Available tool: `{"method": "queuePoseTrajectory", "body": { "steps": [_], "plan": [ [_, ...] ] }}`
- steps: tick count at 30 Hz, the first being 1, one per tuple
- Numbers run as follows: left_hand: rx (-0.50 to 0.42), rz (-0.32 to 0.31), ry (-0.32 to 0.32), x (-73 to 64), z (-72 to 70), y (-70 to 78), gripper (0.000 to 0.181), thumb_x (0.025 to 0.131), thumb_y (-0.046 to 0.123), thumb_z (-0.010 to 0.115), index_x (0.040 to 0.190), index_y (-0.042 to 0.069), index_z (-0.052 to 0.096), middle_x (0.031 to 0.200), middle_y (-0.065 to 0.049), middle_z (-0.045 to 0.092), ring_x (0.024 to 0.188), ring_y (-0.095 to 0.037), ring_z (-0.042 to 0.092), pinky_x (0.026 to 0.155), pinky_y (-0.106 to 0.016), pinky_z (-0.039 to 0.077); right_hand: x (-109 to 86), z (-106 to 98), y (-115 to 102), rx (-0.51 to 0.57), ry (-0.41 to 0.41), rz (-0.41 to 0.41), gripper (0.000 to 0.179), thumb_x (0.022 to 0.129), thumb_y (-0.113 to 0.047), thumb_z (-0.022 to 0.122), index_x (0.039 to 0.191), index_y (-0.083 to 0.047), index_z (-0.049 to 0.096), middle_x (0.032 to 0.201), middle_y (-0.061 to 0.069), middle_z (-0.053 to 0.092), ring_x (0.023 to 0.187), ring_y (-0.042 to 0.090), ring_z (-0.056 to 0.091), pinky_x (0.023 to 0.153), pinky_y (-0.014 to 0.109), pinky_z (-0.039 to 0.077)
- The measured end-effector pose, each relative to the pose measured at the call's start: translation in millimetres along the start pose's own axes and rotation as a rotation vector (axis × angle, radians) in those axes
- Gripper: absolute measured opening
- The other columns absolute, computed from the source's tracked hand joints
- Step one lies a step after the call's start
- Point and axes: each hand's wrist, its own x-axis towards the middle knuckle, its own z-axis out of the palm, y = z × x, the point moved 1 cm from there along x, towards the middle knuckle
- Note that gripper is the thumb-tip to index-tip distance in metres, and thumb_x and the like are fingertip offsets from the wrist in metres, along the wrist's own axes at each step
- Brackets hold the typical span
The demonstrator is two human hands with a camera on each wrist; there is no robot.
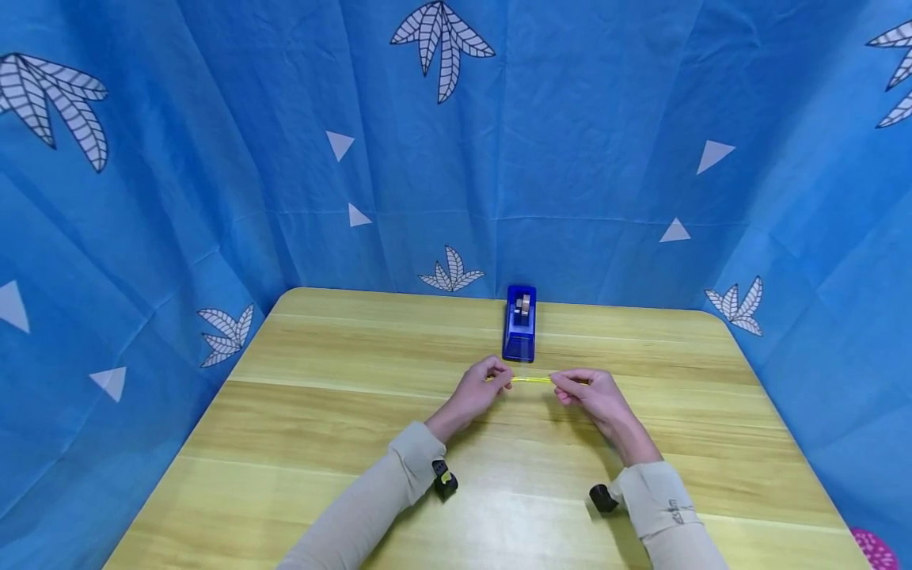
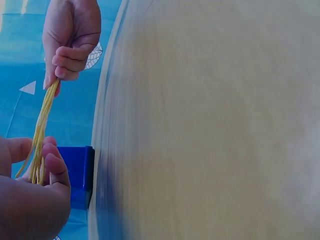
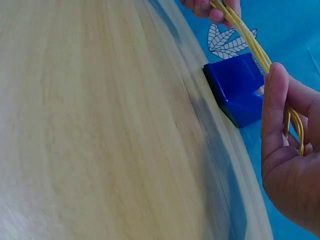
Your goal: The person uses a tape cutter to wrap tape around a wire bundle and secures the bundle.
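A bundle of thin yellow cords [image 1: 531, 379] is stretched level between my two hands, above the table in front of the blue tape dispenser [image 1: 519, 324]. My left hand [image 1: 479, 393] pinches one end between thumb and fingers. At the other end, my right hand [image 1: 593, 396] pinches the bundle too. Loose ends and loops of the yellow cords [image 2: 42, 117] show inside the left palm in the left wrist view. In the right wrist view, looped yellow cords [image 3: 252, 42] pass behind the right thumb. A pale patch lies along the bundle's middle.
The wooden table [image 1: 299, 443] spreads around both arms. A blue curtain [image 1: 598, 142] with leaf and triangle prints hangs behind and beside it. The tape dispenser stands near the far edge, holding a small roll. A pink dotted object [image 1: 875, 548] shows at the lower right.
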Motion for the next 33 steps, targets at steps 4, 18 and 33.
{"method": "queuePoseTrajectory", "body": {
  "steps": [4, 18, 33],
  "plan": [
    [-0.031, -0.042, 0.036, 2.6, -2.4, -2.2, 0.02, 0.105, 0.025, 0.063, 0.11, 0.006, 0.067, 0.101, -0.007, 0.068, 0.083, -0.018, 0.065, 0.075, -0.028, 0.056, 1.5, 0.6, 0.1, 0.015, 0.003, -0.014, 0.037, 0.098, -0.008, 0.071, 0.125, 0.017, 0.064, 0.09, 0.008, 0.077, 0.074, 0.009, 0.072, 0.075, 0.024, 0.063],
    [-0.138, -0.088, -0.029, 4.5, 1.4, -2.5, 0.022, 0.108, 0.024, 0.056, 0.094, 0.008, 0.062, 0.081, 0.0, 0.059, 0.073, -0.013, 0.052, 0.064, -0.022, 0.044, 2.7, 5.6, 0.8, -0.035, 0.035, -0.027, 0.029, 0.098, -0.01, 0.072, 0.118, 0.01, 0.069, 0.084, 0.003, 0.073, 0.07, 0.009, 0.066, 0.068, 0.021, 0.059],
    [-0.006, 0.003, -0.028, 2.3, -1.4, 4.8, 0.017, 0.109, 0.021, 0.055, 0.095, 0.011, 0.058, 0.073, 0.002, 0.049, 0.062, -0.013, 0.041, 0.057, -0.023, 0.035, 2.8, 9.5, -0.9, -0.117, 0.051, 0.072, 0.059, 0.103, -0.048, 0.061, 0.128, 0.005, 0.065, 0.085, 0.001, 0.067, 0.059, 0.005, 0.05, 0.051, 0.017, 0.042]
  ]
}}
